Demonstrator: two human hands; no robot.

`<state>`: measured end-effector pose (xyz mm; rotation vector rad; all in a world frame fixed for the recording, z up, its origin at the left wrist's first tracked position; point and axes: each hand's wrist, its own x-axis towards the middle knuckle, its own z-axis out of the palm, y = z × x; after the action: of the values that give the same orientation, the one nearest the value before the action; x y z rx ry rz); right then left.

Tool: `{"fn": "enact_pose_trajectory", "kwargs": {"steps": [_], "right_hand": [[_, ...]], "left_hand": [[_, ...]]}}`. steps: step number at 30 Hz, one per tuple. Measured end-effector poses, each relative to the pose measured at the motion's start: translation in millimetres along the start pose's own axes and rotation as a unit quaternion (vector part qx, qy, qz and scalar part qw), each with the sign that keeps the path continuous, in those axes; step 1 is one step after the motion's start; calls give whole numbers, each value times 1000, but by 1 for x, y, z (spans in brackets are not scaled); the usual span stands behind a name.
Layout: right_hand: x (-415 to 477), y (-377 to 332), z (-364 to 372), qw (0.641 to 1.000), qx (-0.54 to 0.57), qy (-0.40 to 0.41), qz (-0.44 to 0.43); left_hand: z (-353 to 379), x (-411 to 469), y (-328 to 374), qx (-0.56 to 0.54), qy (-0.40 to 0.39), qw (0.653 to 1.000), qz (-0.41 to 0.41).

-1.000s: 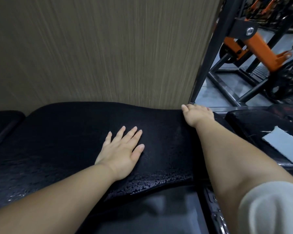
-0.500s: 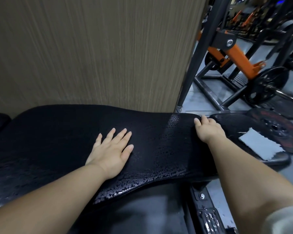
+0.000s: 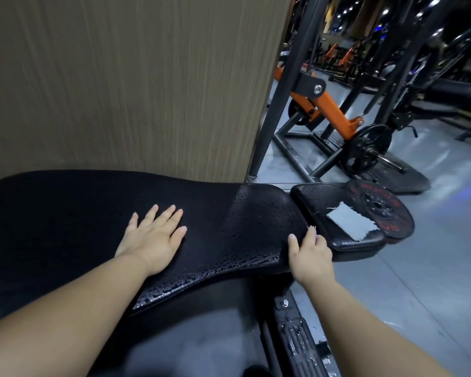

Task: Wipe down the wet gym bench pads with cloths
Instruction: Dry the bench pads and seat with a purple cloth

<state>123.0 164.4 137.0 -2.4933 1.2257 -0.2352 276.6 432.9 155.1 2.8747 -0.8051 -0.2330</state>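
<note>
Looking down from the head camera, we see a long black bench pad (image 3: 93, 213) running across the scene, its near edge and right end beaded with water drops. The left hand (image 3: 152, 238) lies palm-down on the middle of this pad, fingers straight and slightly spread, gripping nothing. The right hand (image 3: 312, 254) is at the pad's right end, thumb on top and fingers bent over the edge, taking hold of the pad itself. Just beyond that end sits a smaller black seat pad (image 3: 324, 197), also wet. A pale grey cloth (image 3: 351, 223) with frayed edges lies flat on it, apart from both hands. A black weight plate (image 3: 378, 205) with red lettering lies past the seat pad. Behind the long pad stands a brown wood-grain wall (image 3: 133, 77), and to its right an orange and black gym machine (image 3: 332, 110) stands on the grey floor (image 3: 433, 281).
</note>
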Motion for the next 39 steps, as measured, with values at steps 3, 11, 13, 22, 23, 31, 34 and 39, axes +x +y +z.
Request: {"fn": "enact_pose_trajectory", "kwargs": {"steps": [3,11,13,22,23,31,34,39], "right_hand": [[-14,0,9,999,-24,18,-24],[-32,-26,19,973,-146,10,-180],[-20,-26,14,968,-155,-10,-198],[79,-48,11,956,-185,-82,-213],[90,-52,15,955,-189,-82,-213],[156,-83,24,968,-151,-72,-187],[169,-86,22,975,-124,-98,-158],[147,-79,15,974,-133,-88,-163]], "left_hand": [[0,-1,1,0,-2,1000,0],[1,0,0,3,-3,1000,6],[1,1,-1,3,-5,1000,9],[4,5,-4,-1,-8,1000,16],[5,6,-4,-1,-10,1000,16],[7,8,-5,13,-6,1000,18],[7,8,-5,8,-3,1000,17],[6,9,-6,7,-7,1000,19]]}}
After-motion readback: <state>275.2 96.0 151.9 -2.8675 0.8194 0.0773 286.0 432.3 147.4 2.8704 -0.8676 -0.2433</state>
